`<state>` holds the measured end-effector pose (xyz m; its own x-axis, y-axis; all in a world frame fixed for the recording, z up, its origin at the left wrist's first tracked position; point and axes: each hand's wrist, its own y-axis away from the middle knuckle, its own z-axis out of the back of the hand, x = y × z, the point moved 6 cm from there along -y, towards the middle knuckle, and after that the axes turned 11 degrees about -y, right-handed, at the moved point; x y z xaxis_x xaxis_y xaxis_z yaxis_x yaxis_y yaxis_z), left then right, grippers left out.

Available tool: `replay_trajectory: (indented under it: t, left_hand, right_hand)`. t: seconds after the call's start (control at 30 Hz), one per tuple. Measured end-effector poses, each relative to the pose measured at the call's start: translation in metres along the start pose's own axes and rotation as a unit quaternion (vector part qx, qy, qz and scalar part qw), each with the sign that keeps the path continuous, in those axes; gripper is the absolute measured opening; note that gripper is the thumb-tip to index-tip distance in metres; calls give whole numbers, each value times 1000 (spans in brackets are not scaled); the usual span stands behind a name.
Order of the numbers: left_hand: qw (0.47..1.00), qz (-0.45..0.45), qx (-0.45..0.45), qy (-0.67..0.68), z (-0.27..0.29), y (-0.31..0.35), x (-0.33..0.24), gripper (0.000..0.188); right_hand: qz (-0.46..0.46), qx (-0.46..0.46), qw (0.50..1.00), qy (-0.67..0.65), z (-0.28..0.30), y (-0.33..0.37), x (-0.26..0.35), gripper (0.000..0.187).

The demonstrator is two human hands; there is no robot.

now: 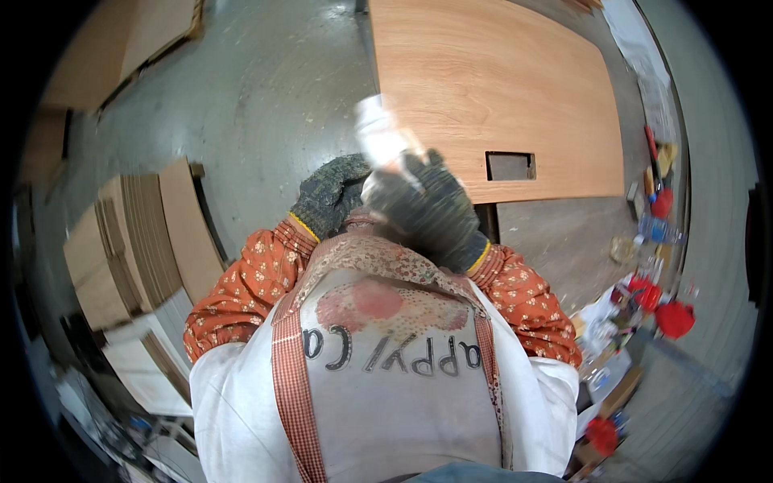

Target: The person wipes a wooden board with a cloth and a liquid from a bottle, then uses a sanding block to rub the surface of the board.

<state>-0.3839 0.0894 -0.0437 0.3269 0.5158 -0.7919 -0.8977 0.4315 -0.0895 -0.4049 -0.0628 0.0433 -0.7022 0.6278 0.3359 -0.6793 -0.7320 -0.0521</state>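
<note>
Both my hands wear dark grey knitted gloves with yellow cuff edges and are close together in front of my chest. My right hand (431,205) is closed round a white object (377,129), smeared by motion, whose kind I cannot make out. My left hand (332,193) is beside it with its fingers curled inward; whatever it may hold is hidden. Just ahead and to the right lies a large light wood-grain board (491,88). A rectangular cutout (510,166) opens near its closest edge.
At the left, brown boards (145,237) stand stacked, with white panels (153,362) nearer me. Along the right side of a grey work surface (547,241) are a clear plastic bottle (662,231), red items (674,319) and assorted clutter. More boards (161,32) rest at the far left.
</note>
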Motion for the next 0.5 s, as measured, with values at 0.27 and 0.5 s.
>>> replay_trajectory:
  t: [0.27,0.5]
  left_hand:
    - [696,386,54,603,18,0,81,29]
    - [643,284,246,668,25,-69,49,32]
  right_hand:
    - [-232,-123,950,-167,-27,22,22,30]
    - [-406,-231,881,-71,-59,74,101,17]
